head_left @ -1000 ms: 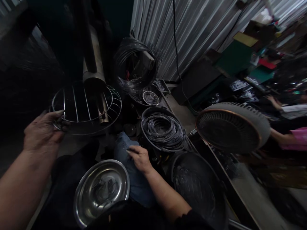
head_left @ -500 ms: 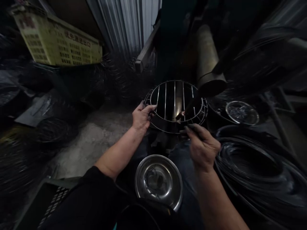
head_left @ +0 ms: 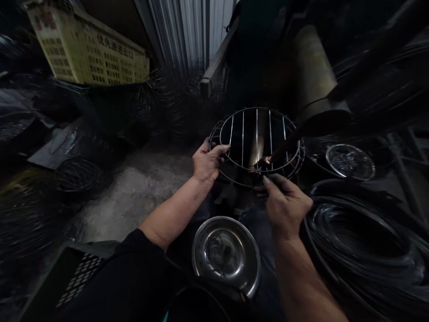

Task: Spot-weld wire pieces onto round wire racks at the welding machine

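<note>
A round wire rack (head_left: 257,134) with parallel bars across its ring is held up in front of me, slightly tilted. My left hand (head_left: 208,160) grips its left rim, thumb on top and fingers behind. At the near rim my right hand (head_left: 284,197) is closed in a pinch; whatever sits between thumb and forefinger is too small and dark to make out. Just above those fingertips, a dark rod with a copper-coloured tip (head_left: 266,160) reaches the near rim. Below the hands, a shiny metal bowl (head_left: 197,250) holds a few small dark pieces.
A thick metal cylinder (head_left: 318,76) juts down at right, close to the rack. Coiled wire (head_left: 335,223) lies in a round container beside my right arm. A yellow crate (head_left: 97,53) stands back left, a green crate (head_left: 72,273) front left. Another round wire piece (head_left: 350,161) lies right.
The view has shifted, so most things sit farther right in the picture. My right fingertips have moved left along the near rim, closer to the copper-coloured tip. My left hand keeps its grip.
</note>
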The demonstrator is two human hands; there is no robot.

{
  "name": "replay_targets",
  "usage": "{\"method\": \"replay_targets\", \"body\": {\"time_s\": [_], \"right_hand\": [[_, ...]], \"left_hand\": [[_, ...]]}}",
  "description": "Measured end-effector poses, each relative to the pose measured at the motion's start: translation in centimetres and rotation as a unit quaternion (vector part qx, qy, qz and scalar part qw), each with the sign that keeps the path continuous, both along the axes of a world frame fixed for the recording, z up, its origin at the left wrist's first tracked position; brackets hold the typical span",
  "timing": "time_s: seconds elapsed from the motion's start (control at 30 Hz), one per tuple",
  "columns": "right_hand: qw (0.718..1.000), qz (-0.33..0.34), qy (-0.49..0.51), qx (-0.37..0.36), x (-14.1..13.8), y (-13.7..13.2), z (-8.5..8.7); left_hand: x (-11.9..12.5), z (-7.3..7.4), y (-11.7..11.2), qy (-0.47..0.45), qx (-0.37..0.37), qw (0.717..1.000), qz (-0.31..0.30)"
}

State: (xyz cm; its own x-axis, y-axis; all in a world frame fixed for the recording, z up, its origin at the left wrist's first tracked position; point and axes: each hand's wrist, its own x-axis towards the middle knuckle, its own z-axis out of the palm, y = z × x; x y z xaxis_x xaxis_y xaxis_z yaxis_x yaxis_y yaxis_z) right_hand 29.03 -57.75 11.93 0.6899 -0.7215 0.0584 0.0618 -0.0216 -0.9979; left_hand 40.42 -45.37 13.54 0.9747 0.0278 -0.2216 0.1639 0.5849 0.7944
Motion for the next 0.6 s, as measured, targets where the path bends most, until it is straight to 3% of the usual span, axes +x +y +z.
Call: {"method": "replay_targets", "body": {"time_s": [0.27,0.6], "right_hand": [[0.998,-0.012,-0.055,0.038,-0.1,0.2,-1.0],[0.996,-0.025,-0.078,0.019,0.3,0.1,-1.3]], "left_hand": [[0.5,0.2,0.1,0.012,0.001,1.000,-0.008],[0.9,0.3,-0.3,0.031,-0.018,0.999,-0.009]]}}
